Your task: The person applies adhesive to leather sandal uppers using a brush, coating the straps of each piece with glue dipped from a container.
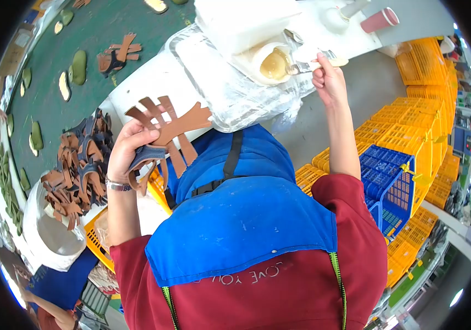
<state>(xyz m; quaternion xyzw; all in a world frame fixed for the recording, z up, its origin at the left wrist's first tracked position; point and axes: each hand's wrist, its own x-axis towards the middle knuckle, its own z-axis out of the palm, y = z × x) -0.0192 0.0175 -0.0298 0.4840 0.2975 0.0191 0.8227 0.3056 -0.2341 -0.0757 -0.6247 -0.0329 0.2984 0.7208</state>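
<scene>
My left hand [127, 147], a bracelet at its wrist, grips a brown sandal upper [179, 127] by its dark-lined ankle part. The upper's loose straps fan out over my apron and the table edge. In my right hand [330, 82] is a brush [303, 67], its head at the rim of a white container [257, 59] of yellowish liquid [274, 65]. Whether the bristles touch the liquid I cannot tell. Beside my left forearm lies a heap of similar sandal uppers [84, 154].
Soles [78, 67] and another sandal upper [119, 55] lie on a green surface [100, 27] at left. A plastic-covered tray [191, 60] supports the container. A red cup [379, 20] stands behind. Yellow crates [395, 118] and a blue crate [386, 176] are at right. Another person's arm [48, 308] shows lower left.
</scene>
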